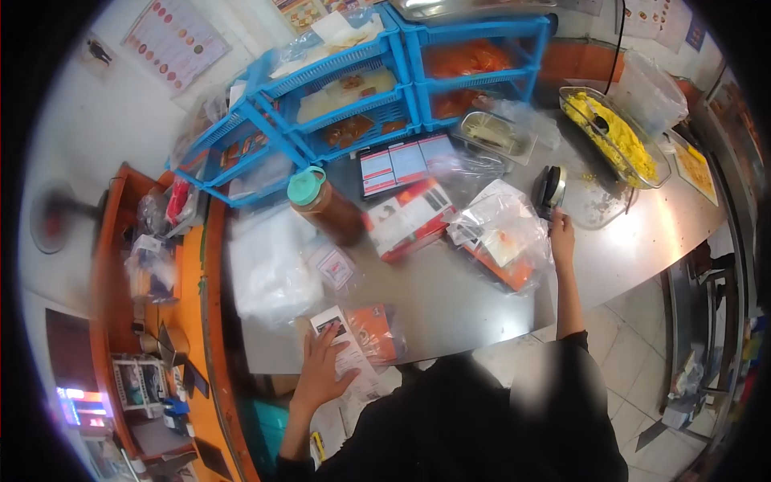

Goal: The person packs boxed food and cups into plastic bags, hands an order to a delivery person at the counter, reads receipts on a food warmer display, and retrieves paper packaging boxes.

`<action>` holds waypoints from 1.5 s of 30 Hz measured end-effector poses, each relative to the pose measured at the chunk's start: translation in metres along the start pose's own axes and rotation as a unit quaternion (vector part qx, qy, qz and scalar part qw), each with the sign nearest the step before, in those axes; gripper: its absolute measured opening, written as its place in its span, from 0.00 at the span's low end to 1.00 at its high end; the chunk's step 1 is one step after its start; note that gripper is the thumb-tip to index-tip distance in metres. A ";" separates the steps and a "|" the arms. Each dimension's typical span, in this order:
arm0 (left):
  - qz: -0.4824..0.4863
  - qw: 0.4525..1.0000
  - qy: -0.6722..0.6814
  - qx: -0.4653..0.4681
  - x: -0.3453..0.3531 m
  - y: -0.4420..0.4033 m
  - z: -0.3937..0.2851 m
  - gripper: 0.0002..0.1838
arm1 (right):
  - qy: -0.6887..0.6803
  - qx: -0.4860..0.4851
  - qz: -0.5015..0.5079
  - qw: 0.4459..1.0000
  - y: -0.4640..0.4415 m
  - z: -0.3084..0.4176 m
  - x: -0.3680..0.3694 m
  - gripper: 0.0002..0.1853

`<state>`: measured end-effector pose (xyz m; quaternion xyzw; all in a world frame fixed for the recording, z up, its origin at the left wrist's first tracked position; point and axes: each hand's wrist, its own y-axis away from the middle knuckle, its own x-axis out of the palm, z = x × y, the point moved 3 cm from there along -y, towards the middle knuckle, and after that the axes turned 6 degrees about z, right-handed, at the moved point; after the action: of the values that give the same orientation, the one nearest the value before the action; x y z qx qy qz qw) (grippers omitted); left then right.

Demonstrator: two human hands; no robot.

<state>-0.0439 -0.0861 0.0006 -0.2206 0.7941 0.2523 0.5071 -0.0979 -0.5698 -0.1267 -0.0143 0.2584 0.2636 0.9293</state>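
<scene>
My left hand (323, 368) lies with fingers spread on a long white printed paper slip (353, 359) at the table's front edge. An orange printed packet (377, 331) lies beside the slip. My right hand (564, 233) is closed around the lower end of a black tool with a rounded, pale-edged head (552, 189); its exact kind is unclear. To the left of that hand are clear plastic bags (502, 225) with orange printing. A red and white box (409, 217) sits mid-table, near a brown-filled bottle with a mint lid (325, 205).
Blue stacked racks (409, 72) line the back of the metal table (450, 317). A clear tub of yellow food (614, 136) stands at the right, with a metal tray (498, 136) further left. White plastic bags (273, 261) cover the table's left end. An orange-topped counter (201, 321) adjoins.
</scene>
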 end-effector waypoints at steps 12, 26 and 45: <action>-0.037 0.999 -0.004 0.006 -0.001 -0.002 -0.001 0.22 | -0.264 0.093 0.028 0.960 -0.022 -0.006 -0.003 0.31; -0.110 0.993 -0.027 -0.034 0.008 0.014 0.002 0.18 | -0.132 -0.088 0.158 0.975 -0.010 -0.063 -0.024 0.15; -0.170 0.985 0.032 -0.006 0.013 0.024 0.021 0.23 | -0.124 -0.293 0.176 0.931 0.192 0.076 0.029 0.17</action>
<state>-0.0486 -0.0553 -0.0147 -0.3627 0.7594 0.1601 0.5159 -0.1364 -0.3785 -0.0543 -0.2074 0.0510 0.4870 0.8469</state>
